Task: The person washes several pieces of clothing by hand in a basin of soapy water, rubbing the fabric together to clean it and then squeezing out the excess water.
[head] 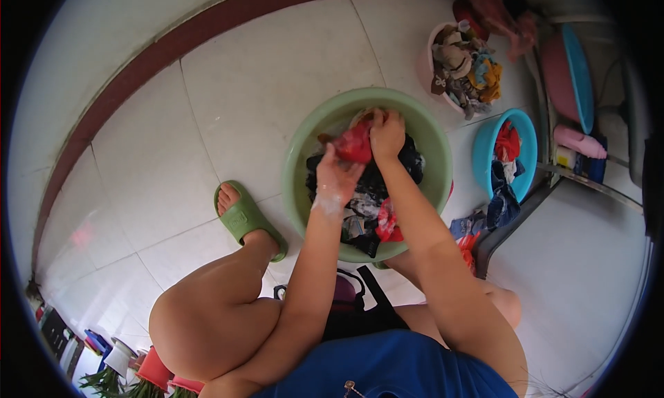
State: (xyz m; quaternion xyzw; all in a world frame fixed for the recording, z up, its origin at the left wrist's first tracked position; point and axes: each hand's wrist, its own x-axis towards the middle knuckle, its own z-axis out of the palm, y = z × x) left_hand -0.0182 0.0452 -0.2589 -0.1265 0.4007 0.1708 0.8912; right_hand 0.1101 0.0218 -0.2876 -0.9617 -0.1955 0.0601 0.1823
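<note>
A red cloth [355, 143] is raised above the wash in a round pale green plastic basin [293, 164]. My right hand [388, 137] grips its right side, knuckles up. My left hand [337, 177] has the cloth's lower left part between thumb and fingers, with the palm turned up. Soap suds cling to my left wrist. Beneath both hands lie wet dark clothes [371, 177] streaked with foam. A red and white garment [388, 220] rests near the basin's front. Some of the cloth is blurred and partly covered by my fingers.
Right of the basin stands a blue bucket [482, 162] with clothes, jeans [502, 203] hanging over its rim. A pink bucket [425, 68] heaped with laundry is behind it. A pink bottle [578, 141] lies on a rack. Potted plants [153, 369] sit at lower left.
</note>
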